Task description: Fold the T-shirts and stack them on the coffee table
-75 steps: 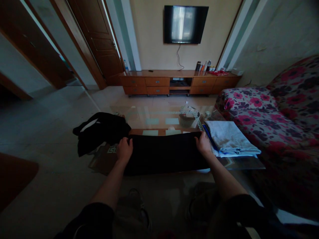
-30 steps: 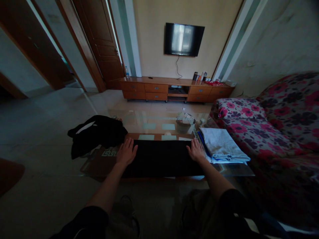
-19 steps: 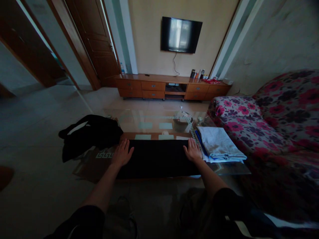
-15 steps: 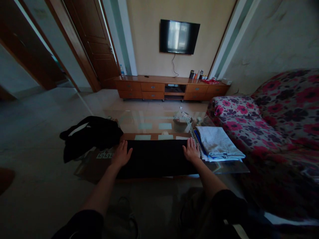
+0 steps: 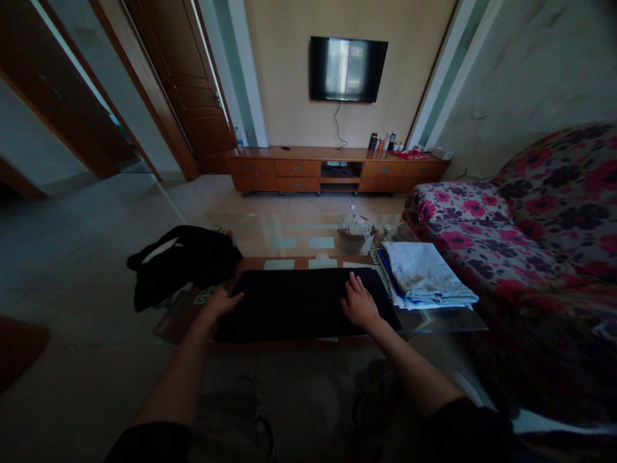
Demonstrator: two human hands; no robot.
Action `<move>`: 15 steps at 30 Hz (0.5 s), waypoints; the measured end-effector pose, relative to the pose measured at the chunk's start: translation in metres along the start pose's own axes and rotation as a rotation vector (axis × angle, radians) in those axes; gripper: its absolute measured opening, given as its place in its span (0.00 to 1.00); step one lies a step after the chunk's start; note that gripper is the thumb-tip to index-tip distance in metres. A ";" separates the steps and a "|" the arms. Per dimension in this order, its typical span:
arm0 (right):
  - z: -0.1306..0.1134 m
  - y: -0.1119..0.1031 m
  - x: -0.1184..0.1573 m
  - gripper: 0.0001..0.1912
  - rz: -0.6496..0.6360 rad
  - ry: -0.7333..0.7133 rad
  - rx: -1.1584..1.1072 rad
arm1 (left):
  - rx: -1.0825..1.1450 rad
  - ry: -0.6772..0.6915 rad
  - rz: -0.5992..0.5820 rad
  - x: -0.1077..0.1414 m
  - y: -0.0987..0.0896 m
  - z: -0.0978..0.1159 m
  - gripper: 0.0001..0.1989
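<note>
A black folded cloth (image 5: pixel 294 305), perhaps a garment, lies in a long flat strip across the glass table. At its left end is my left hand (image 5: pixel 222 302), thumb over the cloth and the other fingers mostly hidden at the edge; it looks closed on that edge. My right hand (image 5: pixel 359 303) lies flat on the right part of the strip, fingers stretched out, holding nothing. To the left a rumpled black garment (image 5: pixel 193 260) with a white stripe hangs over the table's corner. Folded light-blue and blue cloths (image 5: pixel 424 273) are stacked at the right.
The glass table (image 5: pixel 453 321) has a patterned border. Toward its far side stand a bin-like container (image 5: pixel 354 239) with crumpled white stuff and a small glass object (image 5: pixel 387 230). A flowered sofa (image 5: pixel 467 225) is at the right; a low cabinet (image 5: pixel 296 168) stands beneath a television (image 5: pixel 348 69).
My right hand has moved left, inward from the cloth's right end. My left hand has shifted left and turned, its fingers now mostly out of sight at the cloth's left edge.
</note>
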State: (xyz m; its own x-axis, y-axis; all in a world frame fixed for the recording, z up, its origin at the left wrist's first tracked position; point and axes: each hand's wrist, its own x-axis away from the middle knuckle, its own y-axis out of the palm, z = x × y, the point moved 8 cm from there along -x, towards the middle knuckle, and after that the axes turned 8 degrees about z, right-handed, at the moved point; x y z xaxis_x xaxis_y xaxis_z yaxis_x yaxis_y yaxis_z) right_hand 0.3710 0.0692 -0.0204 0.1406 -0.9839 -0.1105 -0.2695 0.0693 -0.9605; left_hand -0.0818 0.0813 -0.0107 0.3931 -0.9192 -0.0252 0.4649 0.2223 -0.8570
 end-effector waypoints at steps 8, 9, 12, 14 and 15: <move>-0.032 -0.016 -0.018 0.23 0.136 -0.034 -0.420 | 0.412 -0.151 -0.175 0.001 0.015 0.022 0.22; -0.040 -0.014 -0.020 0.21 0.123 -0.025 -0.541 | 0.431 -0.086 -0.158 0.001 0.015 0.033 0.25; -0.063 -0.001 -0.024 0.16 -0.021 0.104 -0.959 | 0.481 0.119 -0.191 0.014 0.018 0.074 0.26; -0.078 0.014 -0.021 0.18 -0.177 0.258 -1.252 | 0.523 0.206 -0.198 0.032 0.018 0.104 0.25; -0.085 0.020 -0.018 0.20 -0.257 0.332 -1.388 | 0.569 0.235 -0.185 0.042 0.016 0.119 0.25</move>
State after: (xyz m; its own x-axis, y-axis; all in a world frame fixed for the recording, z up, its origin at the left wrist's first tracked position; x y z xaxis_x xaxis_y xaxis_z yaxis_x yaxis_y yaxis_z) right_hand 0.2819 0.0743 -0.0155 0.1551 -0.9498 0.2717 -0.9865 -0.1342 0.0942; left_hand 0.0364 0.0853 0.0354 0.1120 -0.9912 -0.0704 0.8821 0.1318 -0.4522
